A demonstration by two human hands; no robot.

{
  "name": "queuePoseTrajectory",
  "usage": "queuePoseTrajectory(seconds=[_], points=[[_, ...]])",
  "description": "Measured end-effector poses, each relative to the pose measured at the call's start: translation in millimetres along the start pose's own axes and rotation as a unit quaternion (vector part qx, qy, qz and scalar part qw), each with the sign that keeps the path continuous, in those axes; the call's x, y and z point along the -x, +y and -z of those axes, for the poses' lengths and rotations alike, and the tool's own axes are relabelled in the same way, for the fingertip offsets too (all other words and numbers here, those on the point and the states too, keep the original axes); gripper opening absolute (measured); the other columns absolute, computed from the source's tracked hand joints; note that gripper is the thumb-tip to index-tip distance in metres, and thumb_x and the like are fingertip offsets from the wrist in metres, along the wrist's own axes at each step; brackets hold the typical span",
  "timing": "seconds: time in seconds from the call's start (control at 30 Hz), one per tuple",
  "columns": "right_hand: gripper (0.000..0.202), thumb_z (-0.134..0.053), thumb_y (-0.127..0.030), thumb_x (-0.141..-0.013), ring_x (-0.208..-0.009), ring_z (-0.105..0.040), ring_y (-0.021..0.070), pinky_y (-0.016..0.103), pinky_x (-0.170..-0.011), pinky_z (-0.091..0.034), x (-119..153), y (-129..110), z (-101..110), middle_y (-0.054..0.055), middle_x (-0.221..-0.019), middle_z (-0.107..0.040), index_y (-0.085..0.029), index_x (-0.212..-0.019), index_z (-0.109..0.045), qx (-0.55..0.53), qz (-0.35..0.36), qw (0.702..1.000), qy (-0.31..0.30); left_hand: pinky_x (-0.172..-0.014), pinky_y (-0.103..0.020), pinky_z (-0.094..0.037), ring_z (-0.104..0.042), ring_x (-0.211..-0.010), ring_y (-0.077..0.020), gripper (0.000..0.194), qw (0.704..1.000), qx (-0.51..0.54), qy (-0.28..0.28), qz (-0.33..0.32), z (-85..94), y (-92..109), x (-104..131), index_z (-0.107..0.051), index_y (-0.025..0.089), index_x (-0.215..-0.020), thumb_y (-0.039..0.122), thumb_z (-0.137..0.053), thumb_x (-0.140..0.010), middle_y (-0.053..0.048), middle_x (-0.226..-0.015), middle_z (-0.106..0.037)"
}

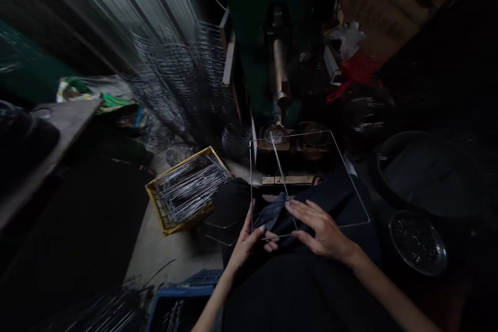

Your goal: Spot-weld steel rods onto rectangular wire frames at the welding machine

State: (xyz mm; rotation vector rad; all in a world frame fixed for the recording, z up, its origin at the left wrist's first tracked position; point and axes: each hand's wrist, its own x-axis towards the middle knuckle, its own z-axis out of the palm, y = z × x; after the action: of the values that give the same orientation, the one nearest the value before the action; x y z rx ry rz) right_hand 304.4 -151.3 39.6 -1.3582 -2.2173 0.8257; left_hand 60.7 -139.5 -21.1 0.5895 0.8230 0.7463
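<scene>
A rectangular wire frame [348,174] is held above my lap, its far side near the lower electrode of a machine [280,72]. My left hand [245,244] grips the frame's near left corner between thumb and fingers. A straight metal rod [279,166] crosses the middle of the frame, its far end by the electrode. My right hand [321,228] has thumb and fingers closed on the rod near its close end, beside the frame's near side. Whether the rod is joined to the frame, I cannot tell.
Left of my knees stands a yellow crate [165,229] full of metal rods. Wire racks [171,78] are stacked behind it. A blue crate [155,303] is at the lower left. A round dish of small metal parts [418,243] and a large basin [383,187] are on the right.
</scene>
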Motion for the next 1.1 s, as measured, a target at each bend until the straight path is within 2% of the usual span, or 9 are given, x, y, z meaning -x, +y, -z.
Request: queuePoseTrajectory(seconds=[0.1, 0.23, 0.4, 0.53, 0.6, 0.87, 1.1], points=[[0.057, -0.051, -0.031, -0.095, -0.137, -0.039, 0.0219, 0.05, -0.113, -0.031, 8.3, 12.0, 0.8, 0.007, -0.147, -0.044, -0.026, -0.149, -0.033, 0.052, -0.04, 0.997, 0.028, -0.053, -0.024, -0.051, -0.071, -0.062, -0.022, 0.098, 1.0, -0.001, -0.004, -0.011, 2.7, -1.6, -0.5, 0.021, 0.029, -0.148, 0.03, -0.058, -0.091, -0.012, -0.078, -0.075], [0.057, -0.051, -0.033, -0.095, -0.135, -0.042, 0.0224, 0.047, -0.11, -0.037, 15.4, 22.9, 2.3, 0.007, -0.146, -0.046, -0.027, -0.149, -0.033, 0.091, -0.05, 0.993, 0.052, -0.051, -0.025, -0.051, -0.071, -0.061, -0.0227, 0.094, 0.999, 0.004, -0.02, -0.025, 5.4, -1.8, -0.2, 0.019, 0.03, -0.149, 0.029, -0.056, -0.092, -0.012, -0.077, -0.075], [0.055, -0.05, -0.034, -0.095, -0.131, -0.047, 0.0237, 0.047, -0.107, -0.042, 18.1, 26.6, 7.7, 0.006, -0.143, -0.049, -0.026, -0.148, -0.036, 0.117, -0.061, 0.987, 0.088, -0.051, -0.024, -0.05, -0.071, -0.061, -0.0224, 0.091, 0.999, 0.009, -0.025, -0.034, 3.7, 0.1, 3.2, 0.016, 0.031, -0.15, 0.03, -0.055, -0.093, -0.012, -0.078, -0.075], [0.055, -0.053, -0.036, -0.093, -0.126, -0.052, 0.0255, 0.046, -0.105, -0.046, 19.8, 26.9, 12.7, 0.006, -0.139, -0.054, -0.026, -0.146, -0.041, 0.116, -0.113, 0.974, 0.16, -0.051, -0.023, -0.05, -0.072, -0.062, -0.0222, 0.094, 0.999, 0.021, -0.035, -0.034, 2.9, 0.7, 4.0, 0.017, 0.031, -0.15, 0.03, -0.057, -0.092, -0.012, -0.08, -0.075], [0.055, -0.054, -0.037, -0.093, -0.124, -0.054, 0.0254, 0.045, -0.104, -0.047, 20.4, 24.6, 13.7, 0.005, -0.138, -0.055, -0.026, -0.145, -0.042, 0.102, -0.13, 0.971, 0.172, -0.051, -0.023, -0.051, -0.072, -0.063, -0.0223, 0.096, 0.998, 0.028, -0.042, -0.033, 2.7, 1.1, 3.8, 0.018, 0.031, -0.15, 0.031, -0.058, -0.091, -0.012, -0.082, -0.076], [0.056, -0.055, -0.031, -0.093, -0.129, -0.049, 0.0208, 0.037, -0.107, -0.045, 17.5, 12.7, 2.9, 0.002, -0.144, -0.048, -0.027, -0.146, -0.04, 0.0, -0.057, 0.998, 0.034, -0.052, -0.024, -0.051, -0.072, -0.062, -0.0224, 0.098, 0.999, 0.027, -0.026, -0.035, 1.8, 6.4, 5.5, 0.019, 0.026, -0.15, 0.03, -0.059, -0.09, -0.012, -0.079, -0.076], [0.061, -0.061, -0.023, -0.089, -0.13, -0.048, 0.0213, 0.038, -0.109, -0.044, 10.2, 11.3, 3.3, 0.003, -0.144, -0.048, -0.028, -0.147, -0.039, -0.024, -0.031, 0.999, -0.01, -0.052, -0.024, -0.051, -0.071, -0.061, -0.0218, 0.096, 0.999, 0.005, -0.011, -0.04, 5.4, 13.2, 12.6, 0.018, 0.028, -0.15, 0.029, -0.057, -0.091, -0.011, -0.077, -0.075]])
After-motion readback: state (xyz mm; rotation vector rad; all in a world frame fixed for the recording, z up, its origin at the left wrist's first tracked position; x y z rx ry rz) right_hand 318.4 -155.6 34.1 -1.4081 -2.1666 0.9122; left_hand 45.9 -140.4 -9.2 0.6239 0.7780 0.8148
